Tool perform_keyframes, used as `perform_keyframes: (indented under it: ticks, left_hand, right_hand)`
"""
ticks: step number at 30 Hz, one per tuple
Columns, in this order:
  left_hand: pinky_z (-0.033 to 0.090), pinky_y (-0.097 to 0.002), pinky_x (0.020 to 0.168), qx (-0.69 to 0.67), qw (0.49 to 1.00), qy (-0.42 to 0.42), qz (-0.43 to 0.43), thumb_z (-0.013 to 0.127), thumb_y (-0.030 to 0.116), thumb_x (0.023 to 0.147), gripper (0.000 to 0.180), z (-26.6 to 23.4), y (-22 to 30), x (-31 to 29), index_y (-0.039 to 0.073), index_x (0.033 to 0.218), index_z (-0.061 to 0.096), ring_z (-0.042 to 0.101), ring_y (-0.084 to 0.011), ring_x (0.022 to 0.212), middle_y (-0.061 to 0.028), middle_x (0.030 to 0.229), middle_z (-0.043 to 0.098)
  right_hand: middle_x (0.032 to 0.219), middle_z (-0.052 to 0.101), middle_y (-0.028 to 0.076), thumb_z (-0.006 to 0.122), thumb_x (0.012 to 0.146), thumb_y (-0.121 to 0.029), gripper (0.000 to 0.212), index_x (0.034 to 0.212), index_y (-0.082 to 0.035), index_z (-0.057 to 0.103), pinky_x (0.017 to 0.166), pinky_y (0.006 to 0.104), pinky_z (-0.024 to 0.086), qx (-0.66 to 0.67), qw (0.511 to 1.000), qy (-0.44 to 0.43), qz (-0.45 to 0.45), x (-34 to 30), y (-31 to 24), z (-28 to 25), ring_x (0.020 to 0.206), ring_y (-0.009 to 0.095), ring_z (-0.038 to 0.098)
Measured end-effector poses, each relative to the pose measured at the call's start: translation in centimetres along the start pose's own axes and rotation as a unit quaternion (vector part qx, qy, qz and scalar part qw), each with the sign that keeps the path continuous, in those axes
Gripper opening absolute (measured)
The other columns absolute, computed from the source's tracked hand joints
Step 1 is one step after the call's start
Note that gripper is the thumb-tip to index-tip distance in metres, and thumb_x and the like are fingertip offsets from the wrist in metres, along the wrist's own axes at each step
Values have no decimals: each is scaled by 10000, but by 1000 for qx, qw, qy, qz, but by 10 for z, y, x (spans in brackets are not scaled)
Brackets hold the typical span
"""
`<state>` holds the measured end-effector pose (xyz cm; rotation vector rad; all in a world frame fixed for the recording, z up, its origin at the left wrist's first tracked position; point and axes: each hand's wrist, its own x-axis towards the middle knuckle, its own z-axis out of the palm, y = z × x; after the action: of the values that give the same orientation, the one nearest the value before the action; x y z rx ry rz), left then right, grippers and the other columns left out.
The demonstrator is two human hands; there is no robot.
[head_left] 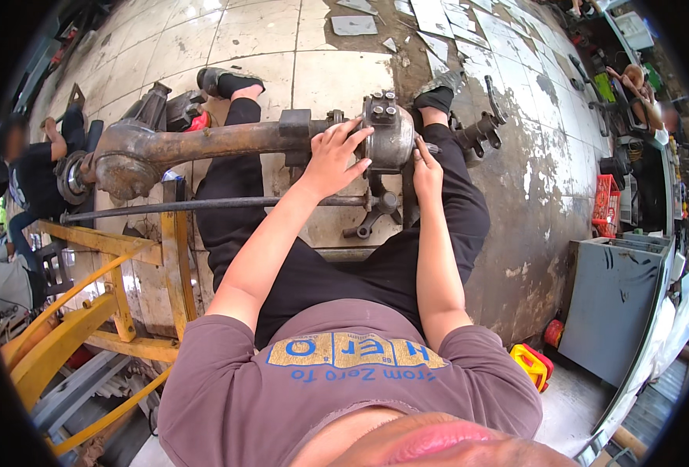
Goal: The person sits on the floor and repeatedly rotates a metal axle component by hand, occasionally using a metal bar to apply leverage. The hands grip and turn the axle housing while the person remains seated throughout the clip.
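A heavy rusty vehicle axle (227, 143) lies across in front of me, over my legs, with a bulging housing (125, 156) toward its left end. At its right end sits a round grey metal drum (392, 144), a block with several bolts (382, 109) on its top. My left hand (335, 159) rests on the drum's left side, fingers spread and holding nothing. Against the drum's right face is my right hand (428, 173), its fingers drawn together; what they grip is hidden. Below the axle runs a long dark rod (235, 203), meeting a forked metal arm (379, 214) under the drum.
A yellow metal frame (175, 265) stands at the left. Beyond my right foot lies a metal part with a flange (480, 134). Broken tiles (354, 26) litter the far floor. To the right are a grey cabinet (610, 307) and a red crate (606, 204). Another person (41, 167) sits far left.
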<state>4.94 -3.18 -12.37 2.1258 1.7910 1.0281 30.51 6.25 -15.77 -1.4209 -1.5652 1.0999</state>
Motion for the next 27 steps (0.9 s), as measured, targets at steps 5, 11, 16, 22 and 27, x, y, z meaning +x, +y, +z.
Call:
perform_keyframes:
  ticks: [5,11,16,22,27]
  left_hand:
    - [306,-525,1239,24,1000,8,-17,761,429,999,706,-8,-12,-10,269,1644,522,440,-325,1549,-69,1716,467]
    - [299,-519,1244,19,1000,-10,-16,763,405,1003,705,-5,-8,-9,266,1649,517,432,-321,1556,-71,1715,469]
    - [312,-518,1224,13,1000,3,-2,788,410,984,725,0,-3,-8,307,1648,516,439,-306,1543,-55,1713,465]
    - [314,-528,1222,-2,1000,11,10,782,406,987,711,-1,0,0,285,1637,522,450,-318,1538,-76,1697,480]
    - [302,-524,1240,23,1000,-1,-9,744,409,1016,692,-9,-8,-6,248,1648,514,439,-327,1550,-77,1713,470]
  right_hand:
    - [1544,708,152,657,1067,-7,426,1490,-4,702,1107,360,507,-80,957,2,-281,-21,-52,4,1267,304,706]
    - [1580,689,140,602,1129,-39,432,1558,-45,660,1199,326,448,-43,974,30,-219,-6,-22,0,1421,223,657]
    - [1562,698,151,619,1094,3,448,1533,-50,686,1157,367,480,32,997,28,-62,-8,4,5,1409,287,673]
    - [1531,724,141,600,1109,1,423,1519,-39,696,1147,359,488,76,995,-13,60,-1,8,1,1336,252,696]
    - [1551,706,153,605,1117,-22,389,1490,-24,715,1180,338,467,-1,965,21,-262,-16,-46,5,1421,269,657]
